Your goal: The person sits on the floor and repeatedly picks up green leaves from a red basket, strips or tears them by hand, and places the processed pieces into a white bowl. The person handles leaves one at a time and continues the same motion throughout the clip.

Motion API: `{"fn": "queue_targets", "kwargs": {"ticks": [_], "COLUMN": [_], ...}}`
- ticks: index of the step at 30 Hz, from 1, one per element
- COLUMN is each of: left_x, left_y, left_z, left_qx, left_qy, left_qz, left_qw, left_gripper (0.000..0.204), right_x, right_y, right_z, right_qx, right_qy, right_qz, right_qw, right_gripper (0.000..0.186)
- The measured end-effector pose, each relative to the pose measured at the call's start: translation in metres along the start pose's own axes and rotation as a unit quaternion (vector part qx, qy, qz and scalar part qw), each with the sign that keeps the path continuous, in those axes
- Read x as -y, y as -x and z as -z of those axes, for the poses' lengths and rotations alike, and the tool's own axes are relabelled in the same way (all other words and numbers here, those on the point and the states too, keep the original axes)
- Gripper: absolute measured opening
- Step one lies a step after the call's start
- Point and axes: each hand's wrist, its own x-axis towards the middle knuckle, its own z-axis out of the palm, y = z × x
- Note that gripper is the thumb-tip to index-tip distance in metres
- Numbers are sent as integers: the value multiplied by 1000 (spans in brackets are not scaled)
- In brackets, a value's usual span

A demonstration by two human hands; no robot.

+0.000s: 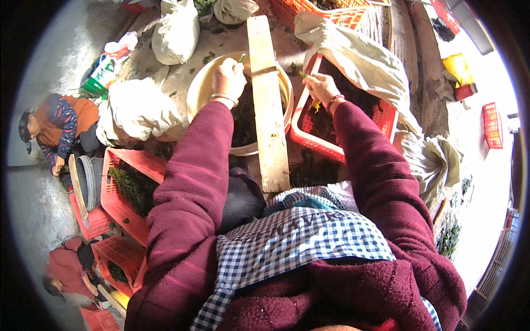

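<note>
My left hand is closed above a pale round tub, and a small greenish tip pokes out past its fingers. Across the tub lies a light wooden plank. Dark leafy matter fills part of the tub. Over the edge of a red plastic crate, my right hand pinches a small yellow-green plant piece. A yellow bit shows below that hand. More dark plant matter lies inside the crate, partly covered by a beige cloth.
Red crates with green plants stand at my left. Two other people, one in an orange vest and one in red, work there. White sacks stand at the far side. A rumpled sack lies at the right.
</note>
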Motion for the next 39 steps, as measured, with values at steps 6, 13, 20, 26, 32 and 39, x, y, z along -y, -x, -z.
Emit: {"fn": "queue_targets", "kwargs": {"ticks": [6,13,20,26,32,39], "left_x": [-17,-136,-220,-243,-240,-243], "left_y": [25,70,98,121,131,151], "left_z": [43,31,24,43,49,46], "left_qx": [134,281,214,241,168,147], "left_qy": [-288,231,-30,439,371,467], "left_qz": [41,-94,-433,74,71,37], "left_qw": [947,927,875,862,911,871], "left_gripper": [42,39,31,13,22,28], "right_x": [71,143,181,162,114,111], "right_y": [45,111,168,194,233,248], "right_z": [45,39,27,39,17,26], "right_qx": [92,140,151,36,-66,-43], "right_qy": [-230,-291,-220,-76,-46,-62], "right_qz": [56,111,236,171,267,266], "right_qw": [967,940,934,982,960,961], "right_gripper": [19,17,24,45,14,14]}}
